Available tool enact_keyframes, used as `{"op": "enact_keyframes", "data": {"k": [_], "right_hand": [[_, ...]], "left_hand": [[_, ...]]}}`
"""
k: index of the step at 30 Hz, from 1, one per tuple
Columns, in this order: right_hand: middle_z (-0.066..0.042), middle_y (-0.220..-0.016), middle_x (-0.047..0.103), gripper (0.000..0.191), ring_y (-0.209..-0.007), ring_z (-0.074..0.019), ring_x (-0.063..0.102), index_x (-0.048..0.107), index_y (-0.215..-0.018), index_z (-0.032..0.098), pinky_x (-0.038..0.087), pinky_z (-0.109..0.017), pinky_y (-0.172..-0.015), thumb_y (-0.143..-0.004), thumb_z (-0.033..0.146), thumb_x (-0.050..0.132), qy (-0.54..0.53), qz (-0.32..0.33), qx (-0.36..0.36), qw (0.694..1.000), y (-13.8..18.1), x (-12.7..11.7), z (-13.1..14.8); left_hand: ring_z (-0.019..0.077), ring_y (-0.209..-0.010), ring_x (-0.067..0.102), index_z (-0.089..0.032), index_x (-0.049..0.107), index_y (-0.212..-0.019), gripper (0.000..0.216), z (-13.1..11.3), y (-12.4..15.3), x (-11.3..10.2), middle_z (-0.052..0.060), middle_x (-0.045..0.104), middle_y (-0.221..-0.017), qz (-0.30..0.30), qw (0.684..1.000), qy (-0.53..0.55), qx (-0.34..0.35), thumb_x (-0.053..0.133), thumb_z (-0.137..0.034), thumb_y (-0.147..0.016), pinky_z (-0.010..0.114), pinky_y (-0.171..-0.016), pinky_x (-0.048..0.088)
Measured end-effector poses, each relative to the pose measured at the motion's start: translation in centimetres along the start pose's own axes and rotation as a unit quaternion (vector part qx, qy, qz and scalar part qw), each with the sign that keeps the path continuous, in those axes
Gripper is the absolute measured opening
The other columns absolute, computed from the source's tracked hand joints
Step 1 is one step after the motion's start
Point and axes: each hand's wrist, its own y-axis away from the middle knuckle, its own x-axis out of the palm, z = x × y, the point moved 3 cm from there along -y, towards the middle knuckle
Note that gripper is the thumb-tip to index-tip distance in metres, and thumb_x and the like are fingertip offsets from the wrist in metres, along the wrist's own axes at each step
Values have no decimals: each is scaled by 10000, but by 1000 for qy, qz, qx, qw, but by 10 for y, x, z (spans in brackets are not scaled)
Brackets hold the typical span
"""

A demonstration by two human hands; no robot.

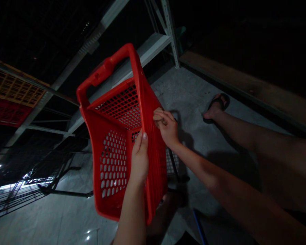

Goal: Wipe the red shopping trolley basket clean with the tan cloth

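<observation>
Counting: one red cart basket (129,146), two hands, one tan pad (157,117), one sandalled foot (217,104), one yellow crate (17,85) above one red crate (7,111). Basket looks like smooth moulded plastic: hexagonal holes in one wall, squarer mesh in another, looped handle at one end. Position: centre, over the grey floor (66,219), near a metal rack (172,37). Left hand (139,160) clasps its rim; right hand (167,127) pinches the pad by the outer wall. Pad's material: cannot tell.
</observation>
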Motion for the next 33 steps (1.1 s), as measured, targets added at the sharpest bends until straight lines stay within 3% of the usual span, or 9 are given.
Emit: {"op": "enact_keyframes", "data": {"k": [3, 5, 9, 11, 15, 19, 22, 26, 33], "right_hand": [[-66, -1138, 760, 386, -1127, -191, 688, 805, -1019, 240, 521, -427, -1109, -794, 67, 543, -1, -12, 61, 998, 22, -12, -12], [-59, -1121, 778, 381, -1125, -194, 698, 810, -1009, 240, 522, -438, -1120, -785, 63, 557, -13, -22, 79, 997, 20, -10, -3], [-31, -1208, 773, 419, -1201, -169, 686, 808, -1075, 270, 508, -398, -1158, -832, 37, 558, -53, -5, 59, 997, 13, 0, 52], [-31, -1248, 759, 381, -1227, -172, 682, 810, -1086, 285, 515, -386, -1159, -873, 59, 589, -69, 5, 66, 995, 26, -2, 78], [-23, -1147, 785, 267, -1141, -198, 735, 827, -1022, 334, 598, -373, -1057, -907, 144, 679, -65, 17, 111, 991, 101, -31, 110], [-17, -1087, 800, 330, -985, -200, 778, 829, -1047, 381, 670, -305, -851, -886, 125, 698, -29, 75, 115, 990, 188, -66, 128], [-1, -1062, 804, 389, -957, -180, 779, 820, -1084, 384, 662, -274, -855, -877, 85, 684, -43, 109, 108, 987, 210, -70, 131], [6, -1137, 787, 533, -1067, -149, 748, 808, -1104, 340, 613, -272, -977, -834, -24, 528, -65, 73, 118, 988, 166, -48, 106], [-50, -1164, 710, 465, -1148, -183, 678, 782, -1045, 261, 536, -367, -1098, -789, -19, 514, 30, -56, 31, 998, 17, -23, 30]], "left_hand": [[258, -1432, 570, -223, 744, -1288, 391, -1, 1, 0, 67, 674, -1455, -8, 1000, 3, -5, 651, -440, -977, 406, -1275, 377], [262, -1419, 582, -214, 733, -1306, 407, -2, 1, 1, 72, 676, -1451, -1, 1000, 9, -2, 642, -439, -979, 410, -1264, 394], [247, -1456, 542, -211, 706, -1345, 438, -2, -1, 2, 72, 641, -1496, 26, 999, 15, 22, 629, -447, -985, 392, -1280, 361], [238, -1464, 532, -201, 711, -1330, 440, -1, -1, 1, 77, 639, -1499, 39, 998, 17, 40, 644, -450, -974, 376, -1279, 359], [274, -1407, 592, -196, 720, -1310, 480, 3, 5, -5, 99, 692, -1423, 33, 999, 14, 3, 666, -508, -951, 432, -1239, 423], [259, -1485, 510, -239, 729, -1319, 446, 2, 14, -13, 54, 657, -1478, -5, 1000, -10, -10, 674, -492, -956, 417, -1301, 323], [268, -1492, 500, -231, 723, -1329, 469, 3, 19, -16, 57, 647, -1490, 9, 999, 20, -29, 699, -482, -933, 419, -1302, 322], [306, -1451, 545, -202, 722, -1323, 564, 9, 25, -23, 88, 675, -1451, -1, 997, 47, -59, 781, -502, -850, 457, -1285, 356], [306, -1439, 560, -236, 743, -1311, 541, 11, 39, -30, 63, 707, -1407, 15, 997, 52, -60, 787, -528, -858, 470, -1301, 346]]}}
